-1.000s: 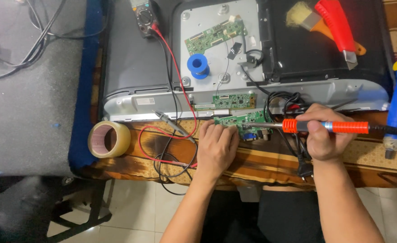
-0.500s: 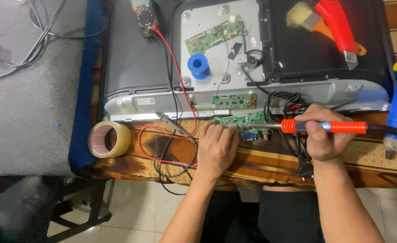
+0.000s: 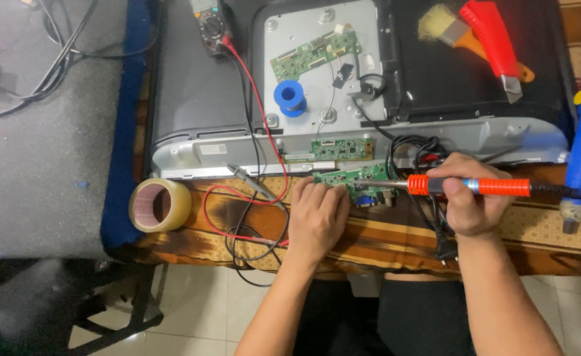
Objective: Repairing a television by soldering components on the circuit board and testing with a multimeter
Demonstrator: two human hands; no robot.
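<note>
Circuit board (image 3: 363, 179), small and green, lies at the centre of the frame on the near edge of the workbench (image 3: 383, 237), just below the grey monitor chassis (image 3: 192, 155). The left hand (image 3: 318, 214) lies flat with fingers pressed on the board's left end, pinning it. The right hand (image 3: 470, 201) is clamped around the orange-gripped soldering iron (image 3: 468, 186), whose tip points left onto the board. Red and black probe leads (image 3: 257, 191) loop just left of the pinning hand and run up to a multimeter (image 3: 210, 23) at the top. A blue solder spool (image 3: 290, 97) sits on the metal backplate above, a tape roll (image 3: 160, 205) at the left edge, a brush (image 3: 448, 29) and a red-handled tool (image 3: 491, 39) at upper right. As I judge it, the hot tip so near the left fingertips risks a burn if the board slips, and the nearby leads could get scorched.
</note>
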